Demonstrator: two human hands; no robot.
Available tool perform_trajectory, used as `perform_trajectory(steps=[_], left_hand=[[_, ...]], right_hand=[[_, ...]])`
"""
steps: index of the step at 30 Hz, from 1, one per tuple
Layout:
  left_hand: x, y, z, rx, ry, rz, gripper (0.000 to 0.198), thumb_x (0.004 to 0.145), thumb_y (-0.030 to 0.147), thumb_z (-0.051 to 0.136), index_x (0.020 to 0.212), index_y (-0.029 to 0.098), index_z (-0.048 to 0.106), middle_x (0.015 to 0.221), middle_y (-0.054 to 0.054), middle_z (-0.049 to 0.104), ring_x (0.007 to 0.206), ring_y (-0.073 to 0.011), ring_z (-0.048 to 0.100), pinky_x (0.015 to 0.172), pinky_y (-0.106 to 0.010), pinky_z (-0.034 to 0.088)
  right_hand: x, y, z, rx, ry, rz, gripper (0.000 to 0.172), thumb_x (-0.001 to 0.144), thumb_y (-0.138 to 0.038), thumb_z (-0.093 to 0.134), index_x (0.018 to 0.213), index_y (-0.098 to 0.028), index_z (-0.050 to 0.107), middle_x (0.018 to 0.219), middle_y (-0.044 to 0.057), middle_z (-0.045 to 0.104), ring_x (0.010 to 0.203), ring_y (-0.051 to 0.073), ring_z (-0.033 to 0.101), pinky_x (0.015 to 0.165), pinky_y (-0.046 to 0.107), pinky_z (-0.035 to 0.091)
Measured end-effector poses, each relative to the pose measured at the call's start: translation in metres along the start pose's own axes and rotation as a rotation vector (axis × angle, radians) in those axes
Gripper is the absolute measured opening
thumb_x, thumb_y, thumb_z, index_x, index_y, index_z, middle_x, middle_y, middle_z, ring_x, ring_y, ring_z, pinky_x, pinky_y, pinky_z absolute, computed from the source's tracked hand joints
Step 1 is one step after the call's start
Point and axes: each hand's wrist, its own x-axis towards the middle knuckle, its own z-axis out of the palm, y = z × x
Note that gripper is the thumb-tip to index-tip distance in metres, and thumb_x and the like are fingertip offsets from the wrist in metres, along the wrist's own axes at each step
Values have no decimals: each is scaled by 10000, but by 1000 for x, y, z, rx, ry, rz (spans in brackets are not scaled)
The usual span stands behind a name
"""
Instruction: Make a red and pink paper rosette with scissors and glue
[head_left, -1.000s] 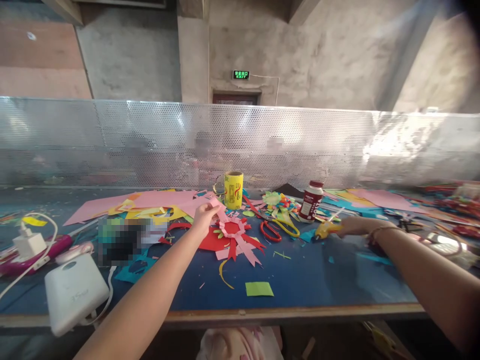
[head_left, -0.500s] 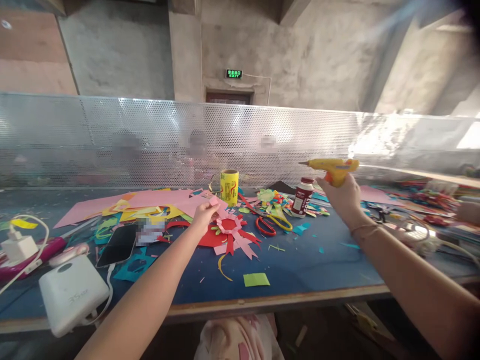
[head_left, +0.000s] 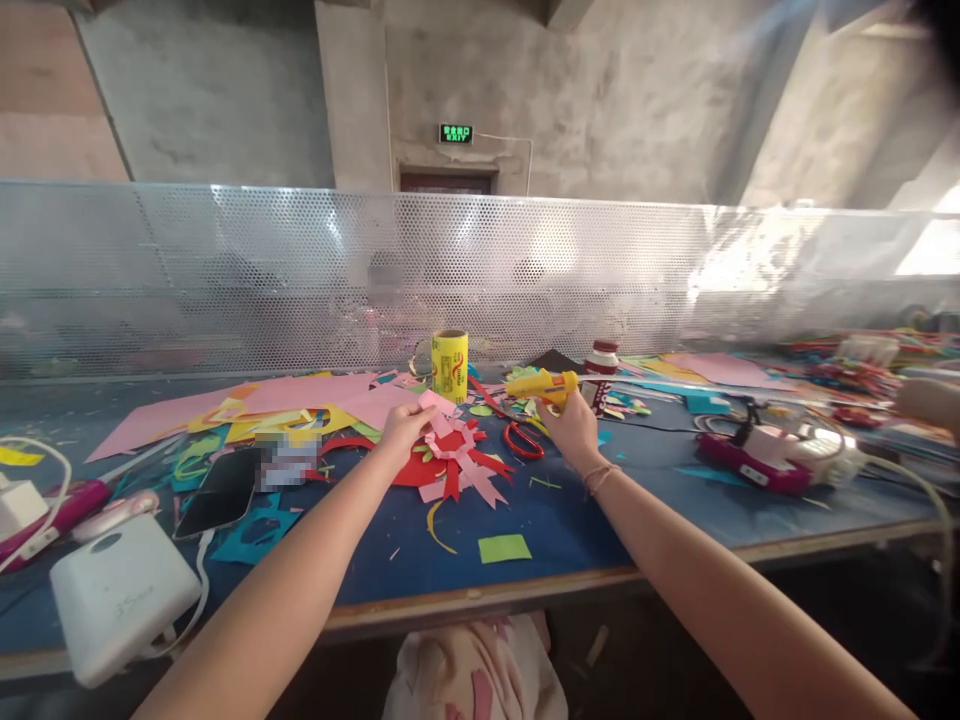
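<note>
My left hand (head_left: 406, 432) pinches a small pink paper piece (head_left: 437, 403) just above the upper left of a red and pink paper rosette (head_left: 480, 462). Pink and red strips with notched ends spread from the rosette toward me. My right hand (head_left: 571, 430) is wrapped round the handle of a yellow hot glue gun (head_left: 551, 384), its nozzle pointing left toward the rosette. Behind and below that hand lie red and yellow scissors (head_left: 523, 441), partly hidden. A yellow tape roll (head_left: 450, 366) stands upright behind the rosette.
A dark red and white bottle (head_left: 604, 365) stands behind my right hand. On the left are a phone (head_left: 217, 490) and a white power bank (head_left: 127, 600) with cables. A magenta power strip (head_left: 757, 462) sits at right. A green paper rectangle (head_left: 505, 548) lies near the front edge.
My right hand has carried the glue gun left and down, from above the bottle to near the rosette. My left hand keeps its pinch on the pink paper. The view has shifted slightly right.
</note>
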Motion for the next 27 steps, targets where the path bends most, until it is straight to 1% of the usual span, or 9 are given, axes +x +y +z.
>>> perform_trajectory(steps=[4,7,10,13,18,23,27], left_hand=[[1,-7,4,60,36,-20,171,570,231,742,643,101,658,551,-29,622,499,-102,569,537,-225,454],[-3,-10,12,99,47,-44,158,580,230,731,648,104,667,573,-39,636,499,-105,568,540,-233,458],[-7,-13,20,101,15,-48,146,588,235,721,641,109,669,578,-43,640,495,-107,563,525,-230,453],[-10,-15,25,106,-23,-28,181,577,259,734,679,118,684,584,-49,646,512,-121,577,497,-223,438],[-13,-12,26,148,0,-11,236,561,292,748,721,127,695,567,-38,642,494,-125,568,450,-214,402],[-13,-11,24,96,-6,-14,212,565,285,739,688,120,689,566,-33,647,504,-113,570,498,-214,421],[-12,-12,25,53,-14,-19,209,549,273,746,676,118,688,612,-49,669,549,-124,594,564,-233,451]], right_hand=[[-1,2,-2,-146,-59,-78,394,783,-470,465,1007,-150,521,801,89,626,742,223,579,627,306,401],[-1,3,-3,-216,-89,-116,380,798,-475,448,971,-147,531,765,91,632,715,227,589,600,298,387],[-3,3,-6,-246,-122,-203,371,799,-467,454,953,-139,537,772,99,637,727,231,599,596,292,381],[-6,-1,-8,-262,-138,-274,354,801,-450,455,948,-138,540,796,106,642,743,234,604,594,290,376],[-10,-10,-10,-257,-191,-346,317,793,-437,474,919,-154,545,805,97,650,733,213,604,587,277,377],[-11,-13,-12,-260,-198,-350,295,796,-419,473,920,-158,535,819,92,653,738,206,598,589,271,371],[-12,-14,-13,-273,-216,-332,271,798,-419,469,881,-170,538,803,88,648,740,203,595,592,271,368]])
